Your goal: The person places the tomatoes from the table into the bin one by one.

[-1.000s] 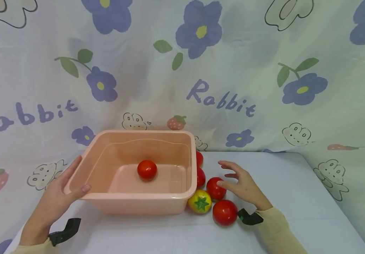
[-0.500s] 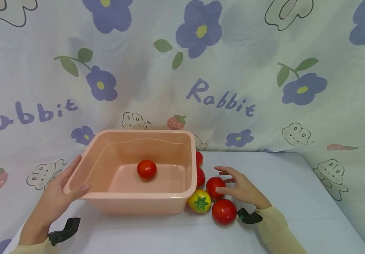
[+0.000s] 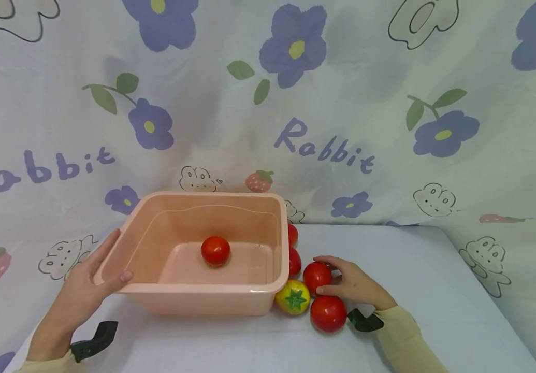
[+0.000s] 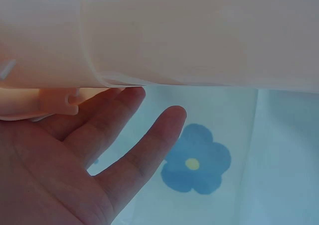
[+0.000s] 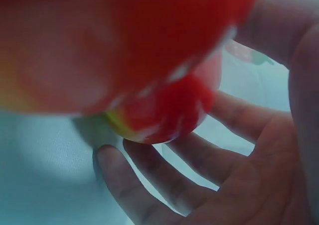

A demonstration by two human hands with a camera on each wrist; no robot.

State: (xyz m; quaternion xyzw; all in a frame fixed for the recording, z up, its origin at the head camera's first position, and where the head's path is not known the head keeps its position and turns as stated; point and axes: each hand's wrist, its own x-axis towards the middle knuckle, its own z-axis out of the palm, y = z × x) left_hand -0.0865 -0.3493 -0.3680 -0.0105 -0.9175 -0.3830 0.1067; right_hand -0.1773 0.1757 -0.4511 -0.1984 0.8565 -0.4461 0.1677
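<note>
My left hand (image 3: 83, 290) holds the left front corner of a pink plastic basin (image 3: 202, 303), the thumb over the rim. In the left wrist view its fingers (image 4: 149, 150) reach beneath the rim. One red tomato (image 3: 215, 251) lies on the basin floor. To the right of the basin, my right hand (image 3: 353, 282) has its fingers round the far side of another red tomato (image 3: 316, 276) and its thumb on the near side. In the right wrist view the fingers (image 5: 189, 155) lie along this tomato (image 5: 169, 110); a closer tomato (image 5: 99, 46) partly hides it.
Beside the basin's right wall are a yellow tomato (image 3: 293, 297) with a green star-shaped top and a larger red tomato (image 3: 329, 314). Two more red tomatoes (image 3: 294, 260) are partly hidden behind the wall. A patterned cloth (image 3: 230, 129) hangs behind the white table (image 3: 389, 254).
My right hand has come down and toward the near side, its fingers and thumb now round the red tomato. The left hand and the basin have stayed in place.
</note>
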